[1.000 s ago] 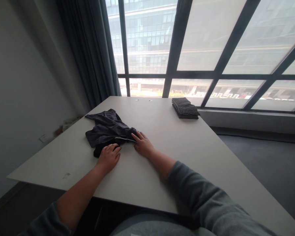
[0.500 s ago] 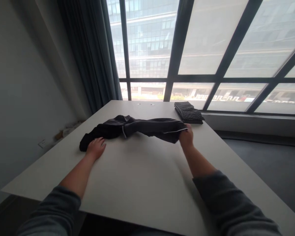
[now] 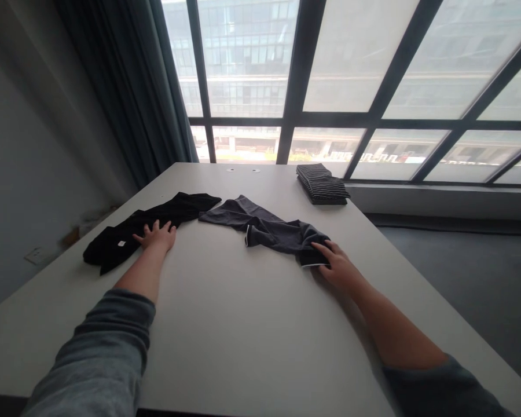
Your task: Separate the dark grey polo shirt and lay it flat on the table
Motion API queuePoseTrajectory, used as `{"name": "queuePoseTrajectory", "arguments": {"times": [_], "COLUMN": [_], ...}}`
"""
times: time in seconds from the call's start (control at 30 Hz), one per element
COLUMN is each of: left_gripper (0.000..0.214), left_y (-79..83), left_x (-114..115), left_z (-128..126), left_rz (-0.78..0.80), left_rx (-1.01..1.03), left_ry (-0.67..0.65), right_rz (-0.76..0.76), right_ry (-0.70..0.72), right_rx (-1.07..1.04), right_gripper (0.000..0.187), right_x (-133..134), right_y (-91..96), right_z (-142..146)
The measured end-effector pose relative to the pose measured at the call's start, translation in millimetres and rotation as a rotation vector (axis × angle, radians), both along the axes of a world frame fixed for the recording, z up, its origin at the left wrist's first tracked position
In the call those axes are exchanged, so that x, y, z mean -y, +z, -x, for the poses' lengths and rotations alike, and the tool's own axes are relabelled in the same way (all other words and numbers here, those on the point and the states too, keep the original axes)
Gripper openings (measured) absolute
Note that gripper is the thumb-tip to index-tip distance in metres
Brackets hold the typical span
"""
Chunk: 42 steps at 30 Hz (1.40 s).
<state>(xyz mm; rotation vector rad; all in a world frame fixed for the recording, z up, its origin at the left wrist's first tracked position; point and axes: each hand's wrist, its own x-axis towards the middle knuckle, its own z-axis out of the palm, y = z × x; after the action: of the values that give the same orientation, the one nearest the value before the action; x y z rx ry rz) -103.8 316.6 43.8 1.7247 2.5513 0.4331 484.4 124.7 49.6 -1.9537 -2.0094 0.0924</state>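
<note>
One camera, worn on the head

It looks forward and down over the table (image 3: 252,324), close above both arms, facing the big window (image 3: 351,58) beyond.

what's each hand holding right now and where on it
Neither lifts anything. The left hand lies flat on the middle of the black garment; the right hand presses the near, white-trimmed end of the grey garment.

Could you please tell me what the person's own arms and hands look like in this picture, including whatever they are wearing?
Both arms wear grey-blue long sleeves of soft knit fabric, pushed up so the forearms are bare. The left sleeve bunches in folds below the elbow; the right sleeve shows only at the lower edge. The left hand and right hand are bare: no gloves, rings or watch visible.
</note>
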Motion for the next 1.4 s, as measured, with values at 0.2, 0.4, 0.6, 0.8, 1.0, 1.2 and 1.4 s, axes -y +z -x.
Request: {"name": "queuePoseTrajectory", "arguments": {"times": [0.2, 0.4, 0.6, 0.8, 1.0, 1.2, 1.4], "left_gripper": [0.06, 0.057, 0.051, 0.064, 0.064, 0.064, 0.019], "left_y": [1.5, 3.7, 4.1, 16.1, 26.8, 9.1, 24.8], "left_x": [-63, -88, -109, -92, 37, 104, 67], "left_z": [-4, -12, -26, -66, -190, -270, -253], "left_rz": [0.013, -0.085, 0.003, -0.072, -0.182, -0.221, -0.249], "left_rx": [0.07, 0.014, -0.05, -0.038, 0.036, -0.077, 0.098], "left_ry": [0.134, 0.197, -0.27, -0.185, -1.317, -1.234, -0.988], "right_rz": [0.056, 0.109, 0.254, 0.241, 0.162, 0.043, -0.078], "right_ry": [0.029, 0.011, -0.009, 0.163, 0.428, 0.49, 0.146], "right_rx": [0.098, 0.102, 0.071, -0.113, -0.309, -0.286, -0.416], "right_gripper": [0.067, 0.056, 0.043, 0.05, 0.047, 0.068, 0.05], "right_x": [2, 6, 20, 24, 38, 30, 2], "right_y": [-4.9, 10.8, 26.2, 32.0, 43.8, 32.8, 8.2], "right_z": [5, 11, 20, 21, 40, 38, 30]}}
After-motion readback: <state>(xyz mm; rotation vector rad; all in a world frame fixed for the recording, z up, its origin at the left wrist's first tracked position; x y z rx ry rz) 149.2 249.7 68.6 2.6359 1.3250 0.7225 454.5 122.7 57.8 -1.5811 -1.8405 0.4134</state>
